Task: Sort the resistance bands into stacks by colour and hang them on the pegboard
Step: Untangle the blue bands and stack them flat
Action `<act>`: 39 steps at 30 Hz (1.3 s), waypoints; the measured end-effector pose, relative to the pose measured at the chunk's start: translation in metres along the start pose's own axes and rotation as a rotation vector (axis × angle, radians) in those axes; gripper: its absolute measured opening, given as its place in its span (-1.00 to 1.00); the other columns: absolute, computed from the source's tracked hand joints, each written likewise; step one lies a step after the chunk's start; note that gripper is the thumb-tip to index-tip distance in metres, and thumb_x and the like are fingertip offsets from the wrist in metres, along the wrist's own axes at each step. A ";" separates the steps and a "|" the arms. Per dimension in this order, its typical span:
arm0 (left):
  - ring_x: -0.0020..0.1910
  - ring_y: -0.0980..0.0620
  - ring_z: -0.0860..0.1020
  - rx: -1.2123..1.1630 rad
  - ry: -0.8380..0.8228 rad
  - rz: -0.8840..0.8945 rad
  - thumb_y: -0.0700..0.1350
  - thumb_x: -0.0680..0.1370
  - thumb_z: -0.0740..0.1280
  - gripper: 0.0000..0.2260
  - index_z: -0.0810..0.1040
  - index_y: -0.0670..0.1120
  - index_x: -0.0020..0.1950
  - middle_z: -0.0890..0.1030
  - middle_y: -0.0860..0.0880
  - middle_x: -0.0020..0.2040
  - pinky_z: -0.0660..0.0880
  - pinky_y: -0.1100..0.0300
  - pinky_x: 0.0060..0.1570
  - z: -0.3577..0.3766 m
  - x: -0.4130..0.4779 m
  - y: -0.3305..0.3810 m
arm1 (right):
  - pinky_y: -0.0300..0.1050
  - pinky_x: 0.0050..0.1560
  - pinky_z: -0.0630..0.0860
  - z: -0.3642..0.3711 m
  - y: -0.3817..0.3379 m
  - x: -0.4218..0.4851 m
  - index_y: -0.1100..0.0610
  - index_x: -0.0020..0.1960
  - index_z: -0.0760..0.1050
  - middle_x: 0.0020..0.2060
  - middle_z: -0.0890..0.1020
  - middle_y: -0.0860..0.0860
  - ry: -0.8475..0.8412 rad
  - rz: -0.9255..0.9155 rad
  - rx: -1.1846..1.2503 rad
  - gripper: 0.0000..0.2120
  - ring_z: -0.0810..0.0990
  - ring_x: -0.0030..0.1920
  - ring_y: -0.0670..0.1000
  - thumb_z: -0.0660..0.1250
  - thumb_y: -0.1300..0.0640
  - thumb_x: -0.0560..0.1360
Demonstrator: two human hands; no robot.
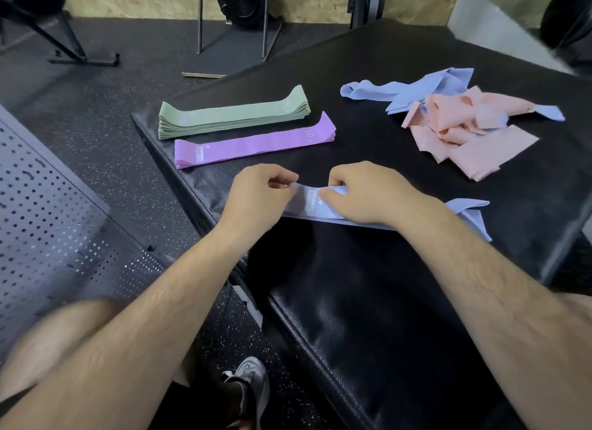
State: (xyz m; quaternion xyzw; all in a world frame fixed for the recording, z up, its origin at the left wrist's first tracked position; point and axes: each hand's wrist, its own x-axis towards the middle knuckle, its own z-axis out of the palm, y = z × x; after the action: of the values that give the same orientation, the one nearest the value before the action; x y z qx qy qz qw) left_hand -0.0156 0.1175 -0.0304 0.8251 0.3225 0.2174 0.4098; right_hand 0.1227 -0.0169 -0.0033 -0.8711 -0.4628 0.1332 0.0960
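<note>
1. Fingers [279, 175] of the left hand [261, 194] are curled, and the thumb and forefinger pinch the left end of a pale blue band [308, 203].
2. Just beside it, the right hand [368, 196] has its fingers bent down over the same band, with the thumb tip pressed near the white printed label, so this hand grips it too.
3. The pale blue band lies flat on the near-left part of the black padded bench [384, 269]. It runs to the right under the right wrist, and its far end shows folded over beyond the forearm.
4. Beyond the hands, near the bench's left edge, sits a neat green stack [234, 117] of bands.
5. A purple stack [253, 141] lies just beside the green one on its near side, parallel to it.
6. Far to the right, well apart from both stacks, the pink bands [464, 135] lie in a loose crumpled heap, tangled with several blue bands [416, 91] that spread out behind them.
7. Left of the bench, a dark perforated pegboard [48, 212] lies low beside the speckled floor [112, 115].
8. At the bottom edge, a grey shoe [253, 384] rests on that floor next to the bench's side.
</note>
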 end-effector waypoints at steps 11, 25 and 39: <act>0.07 0.00 0.53 0.316 0.156 0.276 -0.26 0.49 0.31 -0.74 0.64 -0.11 0.14 0.58 -0.01 0.09 0.45 0.18 0.14 0.013 -0.007 -0.004 | -0.08 -0.30 0.28 0.007 -0.004 0.001 -0.06 -0.19 0.31 -0.22 0.51 -0.11 0.036 0.001 -0.065 -0.69 0.49 -0.18 0.01 0.19 -0.22 0.61; 0.61 0.10 -0.08 0.637 -0.209 0.319 0.12 0.71 -0.06 -0.49 0.06 -0.02 0.64 0.01 0.07 0.64 -0.18 0.13 0.54 0.036 -0.021 -0.015 | -0.05 -0.12 0.50 -0.028 0.016 -0.009 -0.04 -0.14 0.56 -0.12 0.62 -0.10 -0.086 0.018 0.064 -0.79 0.58 -0.11 -0.05 0.40 -0.17 0.51; 0.61 0.10 -0.06 0.697 -0.255 0.239 0.15 0.69 -0.03 -0.45 0.03 -0.04 0.64 0.00 0.05 0.64 -0.16 0.08 0.55 0.035 -0.019 -0.003 | -0.07 -0.23 0.42 -0.028 0.043 -0.019 0.01 -0.18 0.53 -0.19 0.60 -0.07 -0.103 0.170 -0.009 -0.69 0.54 -0.20 -0.04 0.40 -0.23 0.47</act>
State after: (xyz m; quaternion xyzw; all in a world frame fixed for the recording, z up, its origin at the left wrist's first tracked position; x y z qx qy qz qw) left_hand -0.0075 0.0866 -0.0545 0.9670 0.2250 0.0368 0.1134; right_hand 0.1554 -0.0579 0.0138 -0.8997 -0.3921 0.1833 0.0564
